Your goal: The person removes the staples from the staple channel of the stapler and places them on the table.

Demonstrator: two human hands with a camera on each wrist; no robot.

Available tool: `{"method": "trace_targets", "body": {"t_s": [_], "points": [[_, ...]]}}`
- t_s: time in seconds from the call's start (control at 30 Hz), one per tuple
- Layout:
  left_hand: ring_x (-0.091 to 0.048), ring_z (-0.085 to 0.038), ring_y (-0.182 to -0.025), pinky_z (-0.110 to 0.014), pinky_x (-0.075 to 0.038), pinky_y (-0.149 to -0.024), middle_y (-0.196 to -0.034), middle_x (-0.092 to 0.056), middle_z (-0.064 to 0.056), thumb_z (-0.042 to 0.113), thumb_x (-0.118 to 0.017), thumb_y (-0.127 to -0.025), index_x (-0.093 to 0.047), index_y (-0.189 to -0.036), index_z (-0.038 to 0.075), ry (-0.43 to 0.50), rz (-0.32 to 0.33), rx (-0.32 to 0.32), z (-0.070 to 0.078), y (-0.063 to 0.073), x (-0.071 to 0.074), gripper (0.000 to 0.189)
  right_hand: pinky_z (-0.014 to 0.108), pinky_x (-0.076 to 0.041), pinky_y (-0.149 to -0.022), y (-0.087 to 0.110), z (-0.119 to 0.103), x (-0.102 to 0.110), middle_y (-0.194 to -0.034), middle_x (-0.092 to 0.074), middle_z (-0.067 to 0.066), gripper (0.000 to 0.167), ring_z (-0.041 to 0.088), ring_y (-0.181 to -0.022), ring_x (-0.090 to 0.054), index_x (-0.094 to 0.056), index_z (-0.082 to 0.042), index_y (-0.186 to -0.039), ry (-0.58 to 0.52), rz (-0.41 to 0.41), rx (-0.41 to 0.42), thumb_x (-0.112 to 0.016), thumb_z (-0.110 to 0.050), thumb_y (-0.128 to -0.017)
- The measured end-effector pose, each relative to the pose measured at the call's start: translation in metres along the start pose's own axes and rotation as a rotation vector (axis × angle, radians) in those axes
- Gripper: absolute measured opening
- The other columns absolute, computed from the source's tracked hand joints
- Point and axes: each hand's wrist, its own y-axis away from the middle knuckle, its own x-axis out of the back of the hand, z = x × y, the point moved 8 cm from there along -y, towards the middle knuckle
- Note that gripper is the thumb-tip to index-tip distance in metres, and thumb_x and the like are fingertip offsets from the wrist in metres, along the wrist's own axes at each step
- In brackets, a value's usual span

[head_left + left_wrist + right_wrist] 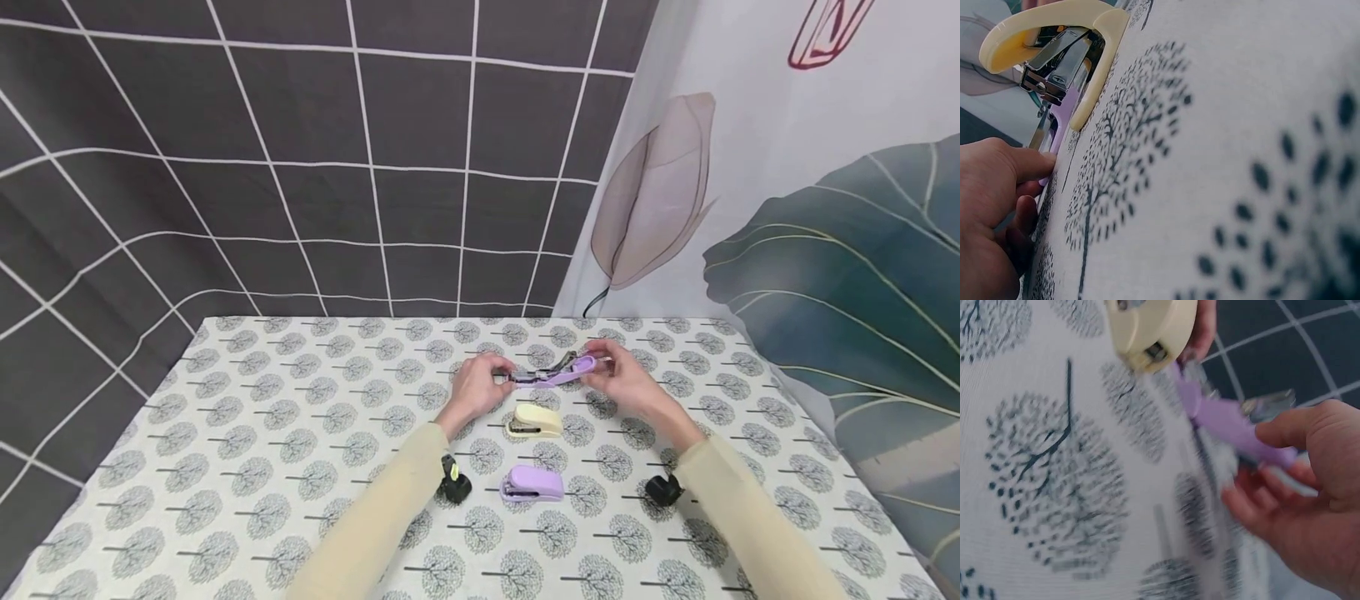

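A purple stapler (546, 380) is swung wide open at the back of the table, its metal staple track exposed. My left hand (477, 387) pinches its left end between thumb and fingers. At the other end, my right hand (618, 377) grips the raised purple cover (1235, 428). Nearer to me lies a cream-yellow stapler (536, 421), whose metal front (1054, 69) shows in the left wrist view. A second purple stapler (534, 483) rests closer still, untouched. The right wrist view is partly blurred.
A white cloth with grey tree prints (285, 433) covers the table. Behind it hangs a dark curtain (300, 108) with white grid lines. A pale curtain with large leaf prints (847, 250) hangs at the right. Each sleeve carries a black wrist camera (453, 487).
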Motion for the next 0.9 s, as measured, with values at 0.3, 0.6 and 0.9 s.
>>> {"method": "trace_targets", "body": {"t_s": [0.3, 0.6, 0.9], "points": [[-0.063, -0.023, -0.106, -0.031, -0.049, -0.075, -0.117, -0.069, -0.001, 0.015, -0.080, -0.083, -0.074, -0.110, 0.017, -0.003, 0.000, -0.008, 0.000, -0.001, 0.000, 0.027, 0.041, -0.055, -0.081, 0.009, -0.062, 0.009, -0.113, -0.060, 0.026, 0.036, 0.035, -0.092, -0.062, -0.056, 0.011, -0.118, 0.297, 0.257, 0.224, -0.069, 0.007, -0.085], [-0.063, -0.025, -0.108, -0.030, -0.049, -0.073, -0.118, -0.069, -0.002, 0.014, -0.080, -0.083, -0.074, -0.109, 0.016, 0.013, -0.002, -0.009, -0.001, 0.001, -0.003, 0.027, 0.024, -0.050, -0.049, 0.002, -0.063, -0.019, -0.085, -0.068, 0.018, 0.018, 0.023, -0.062, -0.062, -0.063, 0.011, -0.102, 0.189, 0.202, 0.266, -0.068, 0.010, -0.085], [-0.063, -0.023, -0.104, -0.031, -0.049, -0.075, -0.115, -0.070, -0.001, 0.016, -0.081, -0.083, -0.075, -0.107, 0.017, 0.013, 0.012, -0.020, -0.002, 0.000, -0.002, 0.025, 0.028, -0.047, -0.039, -0.002, -0.054, -0.042, -0.090, -0.069, 0.023, 0.023, 0.033, -0.054, -0.064, -0.059, 0.014, -0.109, 0.097, 0.104, 0.173, -0.064, 0.009, -0.088]]}}
